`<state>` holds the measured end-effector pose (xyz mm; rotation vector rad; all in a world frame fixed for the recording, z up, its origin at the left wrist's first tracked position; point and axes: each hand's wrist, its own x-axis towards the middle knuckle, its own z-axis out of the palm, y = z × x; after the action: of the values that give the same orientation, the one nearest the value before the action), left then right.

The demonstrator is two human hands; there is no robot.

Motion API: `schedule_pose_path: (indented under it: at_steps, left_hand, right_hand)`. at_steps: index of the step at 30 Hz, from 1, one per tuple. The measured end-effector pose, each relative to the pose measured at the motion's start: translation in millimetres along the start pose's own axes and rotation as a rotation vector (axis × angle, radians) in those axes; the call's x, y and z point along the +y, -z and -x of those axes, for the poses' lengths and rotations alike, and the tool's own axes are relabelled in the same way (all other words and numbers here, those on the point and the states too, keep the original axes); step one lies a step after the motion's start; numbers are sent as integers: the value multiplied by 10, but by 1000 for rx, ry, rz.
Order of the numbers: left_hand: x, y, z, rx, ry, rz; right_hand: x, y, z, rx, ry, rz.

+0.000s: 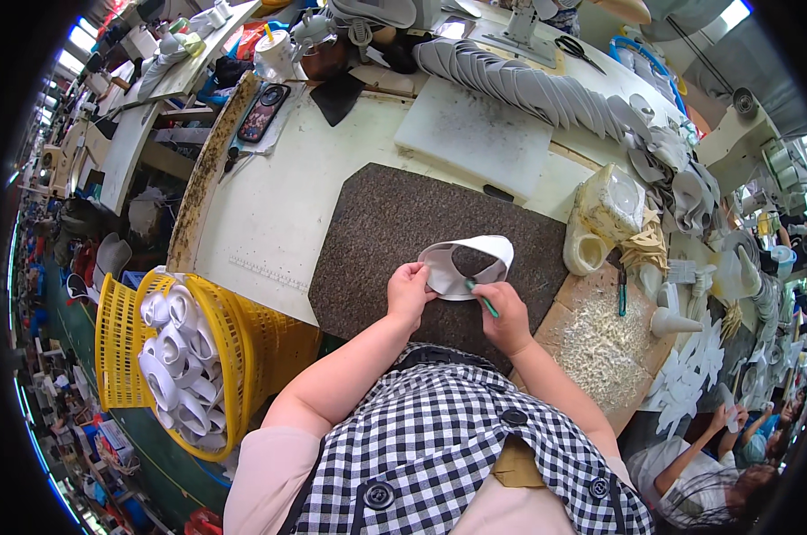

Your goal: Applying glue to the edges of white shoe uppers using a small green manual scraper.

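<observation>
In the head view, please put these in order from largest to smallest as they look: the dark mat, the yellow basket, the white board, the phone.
1. Dark mat
2. Yellow basket, though it sits nearer the camera, so this is unsure
3. White board
4. Phone

A yellow basket (118, 357) holds white curled pieces (176, 366).

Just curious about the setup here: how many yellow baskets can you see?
1: the yellow basket sits at the person's left, below the workbench edge, filled with curled white pieces. Others may be hidden beyond the frame.
</observation>
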<state>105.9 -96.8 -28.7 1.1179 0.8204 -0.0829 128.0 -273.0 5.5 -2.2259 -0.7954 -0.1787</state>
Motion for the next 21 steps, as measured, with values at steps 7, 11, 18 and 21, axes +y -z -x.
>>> schedule_pose_path:
  at_steps: [7,11,18,21]
  left_hand:
    - [141,45,-31,-108,154,85]
    - [77,69,-82,-57,145,71]
    - [203,72,-23,-123,175,77]
    - [290,123,50,-64,20,-98]
  right_hand:
    - [-52,-138,-494,-42,88,-378]
    - [114,3,-463,-341,188,-354]
    - [109,223,-311,-196,-193,-659]
    - [221,400,-181,250,-530,-1011]
